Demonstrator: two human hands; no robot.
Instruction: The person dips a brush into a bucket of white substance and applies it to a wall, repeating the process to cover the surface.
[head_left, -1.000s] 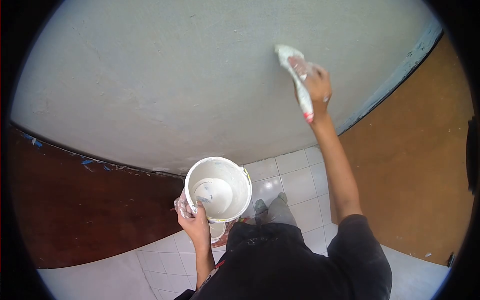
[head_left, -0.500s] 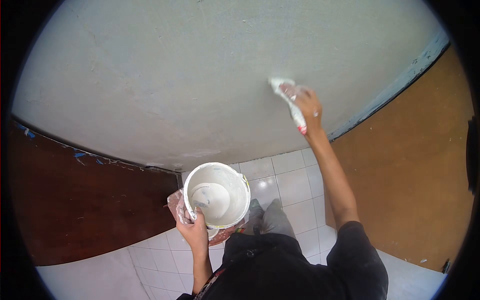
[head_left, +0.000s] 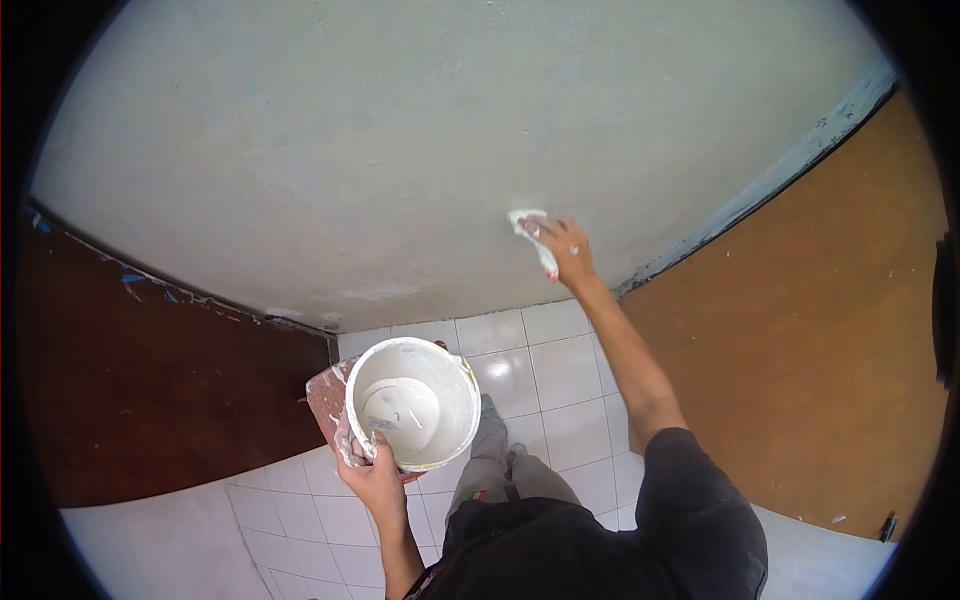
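Note:
My left hand (head_left: pixel 374 480) grips the rim of a white bucket (head_left: pixel 456 405), thumb inside and fingers around the outside. White paint (head_left: pixel 408 410) lies in the bottom of the bucket. My right hand (head_left: pixel 570 250) is closed around a paintbrush (head_left: pixel 546 258) coated in white, with a red handle end. The brush head is against the grey-white wall (head_left: pixel 300 150), or very close to it; contact cannot be made out exactly.
Below the bucket stands a paint-spattered reddish-brown stool (head_left: pixel 325 400), partly hidden. A dark brown door panel (head_left: pixel 150 400) is at left, a lighter brown one (head_left: pixel 800 350) at right beside a bluish frame (head_left: pixel 800 150). White tiles (head_left: pixel 570 370) cover the floor.
My right hand and the paintbrush have moved down the wall and somewhat left. The bucket in my left hand sits slightly lower and further left in view; the whole view has shifted a little.

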